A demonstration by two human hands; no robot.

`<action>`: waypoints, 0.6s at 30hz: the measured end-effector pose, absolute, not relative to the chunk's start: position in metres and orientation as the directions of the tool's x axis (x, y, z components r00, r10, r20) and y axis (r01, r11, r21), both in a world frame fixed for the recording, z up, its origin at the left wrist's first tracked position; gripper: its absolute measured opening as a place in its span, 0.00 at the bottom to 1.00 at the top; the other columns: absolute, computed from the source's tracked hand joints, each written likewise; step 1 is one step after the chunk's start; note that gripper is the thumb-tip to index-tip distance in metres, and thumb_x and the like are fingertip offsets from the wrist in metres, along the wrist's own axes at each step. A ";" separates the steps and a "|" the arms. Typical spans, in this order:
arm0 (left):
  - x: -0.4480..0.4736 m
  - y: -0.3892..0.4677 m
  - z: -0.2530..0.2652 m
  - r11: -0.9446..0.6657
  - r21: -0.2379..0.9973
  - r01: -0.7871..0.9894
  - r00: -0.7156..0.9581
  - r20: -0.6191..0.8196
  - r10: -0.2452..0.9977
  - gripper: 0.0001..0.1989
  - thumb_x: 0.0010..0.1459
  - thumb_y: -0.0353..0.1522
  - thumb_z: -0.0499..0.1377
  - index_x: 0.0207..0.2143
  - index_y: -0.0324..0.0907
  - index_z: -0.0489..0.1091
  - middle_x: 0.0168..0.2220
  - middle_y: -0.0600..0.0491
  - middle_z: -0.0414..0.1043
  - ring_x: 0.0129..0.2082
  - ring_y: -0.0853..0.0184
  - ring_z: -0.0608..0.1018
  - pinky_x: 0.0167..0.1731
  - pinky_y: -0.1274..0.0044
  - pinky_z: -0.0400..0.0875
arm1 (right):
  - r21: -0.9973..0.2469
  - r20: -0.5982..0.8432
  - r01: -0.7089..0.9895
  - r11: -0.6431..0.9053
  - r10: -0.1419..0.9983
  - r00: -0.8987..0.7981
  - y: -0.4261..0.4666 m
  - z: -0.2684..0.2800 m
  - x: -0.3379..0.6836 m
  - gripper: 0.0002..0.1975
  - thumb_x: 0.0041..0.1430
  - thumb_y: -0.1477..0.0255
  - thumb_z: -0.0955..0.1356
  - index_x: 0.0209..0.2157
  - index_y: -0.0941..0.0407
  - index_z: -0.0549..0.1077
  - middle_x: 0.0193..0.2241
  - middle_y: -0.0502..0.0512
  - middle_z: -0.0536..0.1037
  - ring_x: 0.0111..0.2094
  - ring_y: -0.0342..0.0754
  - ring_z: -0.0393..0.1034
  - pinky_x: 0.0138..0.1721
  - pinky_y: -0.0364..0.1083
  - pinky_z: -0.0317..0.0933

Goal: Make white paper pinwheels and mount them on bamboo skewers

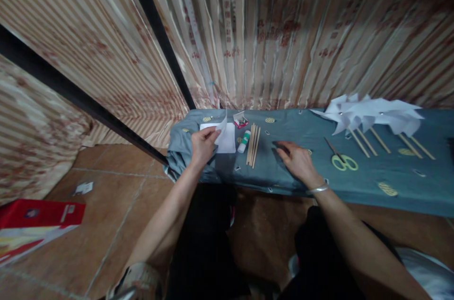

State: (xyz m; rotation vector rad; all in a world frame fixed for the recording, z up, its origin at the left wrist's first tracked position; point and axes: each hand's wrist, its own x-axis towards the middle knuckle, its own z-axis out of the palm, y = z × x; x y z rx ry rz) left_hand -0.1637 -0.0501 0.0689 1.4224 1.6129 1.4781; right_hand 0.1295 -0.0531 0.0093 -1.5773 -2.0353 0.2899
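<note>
My left hand pinches a sheet of white paper, lifted on edge above a stack of white paper at the bench's left end. My right hand is low over the cloth, fingers apart and holding nothing. Between my hands lie several thin wooden sticks, side by side. Left of them is a green and white glue stick. A small red and white box of small metal pieces sits behind it. Scissors with light green handles rest right of my right hand.
Several white paper pinwheels on wooden sticks lie at the back right of the cloth-covered bench. Patterned curtains hang behind. Dark poles slant at the left. A red box stands on the tiled floor.
</note>
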 end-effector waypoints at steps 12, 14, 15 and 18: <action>0.008 -0.091 0.002 -0.426 0.747 0.510 0.404 0.229 0.886 0.11 0.60 0.27 0.56 0.39 0.44 0.78 0.42 0.49 0.79 0.43 0.63 0.79 0.48 0.74 0.70 | -0.280 0.365 0.904 0.321 0.907 -0.209 -0.082 0.013 0.194 0.33 0.54 0.74 0.65 0.63 0.58 0.59 0.64 0.67 0.59 0.64 0.64 0.53 0.58 0.62 0.56; 0.025 -0.094 -0.001 -0.447 0.732 0.514 0.453 0.210 0.866 0.11 0.61 0.29 0.55 0.40 0.44 0.78 0.43 0.48 0.79 0.43 0.63 0.79 0.47 0.73 0.70 | -0.239 0.311 0.905 0.352 0.911 -0.272 -0.090 0.008 0.206 0.30 0.52 0.76 0.65 0.59 0.56 0.65 0.62 0.66 0.62 0.63 0.65 0.55 0.57 0.63 0.57; 0.031 -0.096 -0.001 -0.456 0.723 0.519 0.471 0.203 0.858 0.11 0.61 0.29 0.55 0.40 0.44 0.78 0.43 0.48 0.79 0.43 0.62 0.79 0.47 0.73 0.70 | -0.232 0.296 0.902 0.365 0.909 -0.292 -0.095 0.007 0.210 0.28 0.52 0.76 0.65 0.57 0.56 0.67 0.61 0.66 0.64 0.63 0.64 0.56 0.56 0.63 0.57; 0.042 -0.098 0.000 -0.479 0.701 0.528 0.512 0.187 0.838 0.12 0.63 0.31 0.53 0.40 0.43 0.77 0.42 0.48 0.78 0.43 0.63 0.78 0.47 0.74 0.70 | -0.242 0.290 0.886 0.396 0.901 -0.324 -0.106 0.003 0.216 0.18 0.55 0.76 0.64 0.47 0.57 0.74 0.59 0.66 0.68 0.62 0.62 0.58 0.57 0.62 0.57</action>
